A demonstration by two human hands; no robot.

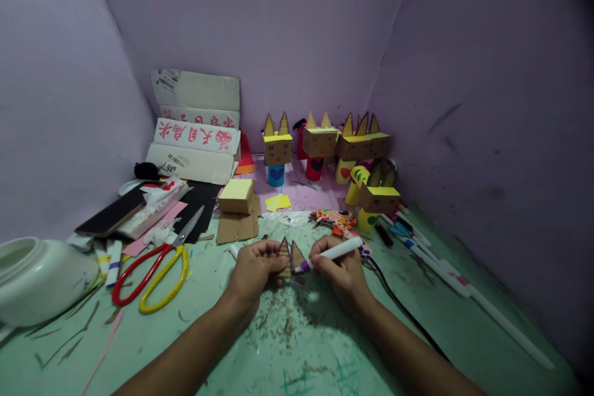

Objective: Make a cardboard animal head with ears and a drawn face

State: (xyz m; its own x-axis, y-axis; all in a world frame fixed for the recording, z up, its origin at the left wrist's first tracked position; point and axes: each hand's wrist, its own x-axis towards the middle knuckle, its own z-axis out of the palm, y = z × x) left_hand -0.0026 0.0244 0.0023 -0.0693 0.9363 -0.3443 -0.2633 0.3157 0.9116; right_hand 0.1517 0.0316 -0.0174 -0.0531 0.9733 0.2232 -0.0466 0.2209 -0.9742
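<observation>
Two forearms [208,337] lie nearest, reaching from the table's near side toward its middle, over a green tabletop [223,346] speckled with dark scraps. Between the hands, near the table's middle, two cardboard triangles [284,257] stand side by side, points up, their edges dark. The left hand [253,266] has thumb and fingers closed on the nearer-left triangle; how the other is held cannot be told. The right hand [341,266] grips a white marker [338,249], its purple tip at the lower part of the second triangle; whether it touches is unclear.

Just beyond, a yellow-topped box [236,198] sits on flat cardboard [232,229], and a patterned glue gun [336,221] lies with its black cord [403,303] trailing toward the near side. Open scissors [175,247] with red and yellow handles rest left of the hands, and a white pot [41,278] stands at the table's left edge. Pens [436,266] line the right edge. Along the back edge stand eared box-headed figures [277,151]; printed cardboard [195,142] leans up in the back left corner.
</observation>
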